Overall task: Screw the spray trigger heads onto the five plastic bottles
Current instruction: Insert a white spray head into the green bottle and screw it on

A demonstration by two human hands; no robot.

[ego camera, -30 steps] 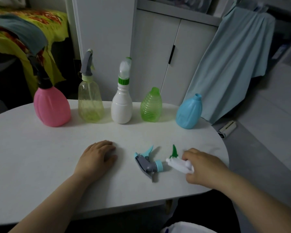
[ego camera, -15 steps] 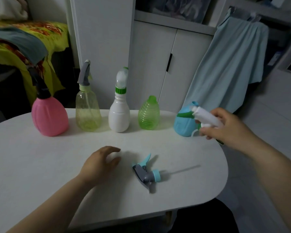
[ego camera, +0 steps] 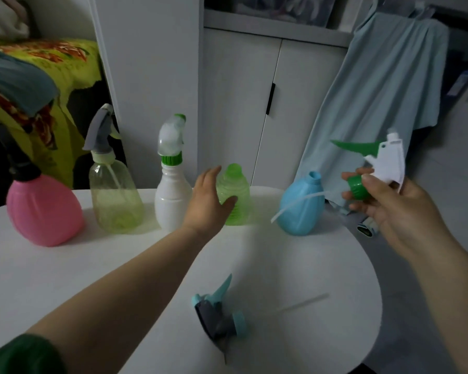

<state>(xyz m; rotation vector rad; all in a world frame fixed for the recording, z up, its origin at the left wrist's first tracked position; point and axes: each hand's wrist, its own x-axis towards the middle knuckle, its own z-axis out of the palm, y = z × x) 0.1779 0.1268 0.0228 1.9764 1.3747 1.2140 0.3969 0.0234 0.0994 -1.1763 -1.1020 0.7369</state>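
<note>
Beside the green bottle [ego camera: 239,190], left hand [ego camera: 206,201] spreads open.

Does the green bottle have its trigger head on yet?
Off. The green bottle has nothing on its neck; the right hand holds the white trigger head aloft.

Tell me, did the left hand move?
Yes. The left hand went forward across the table, from beside the blue trigger head up to the green bottle.
</note>
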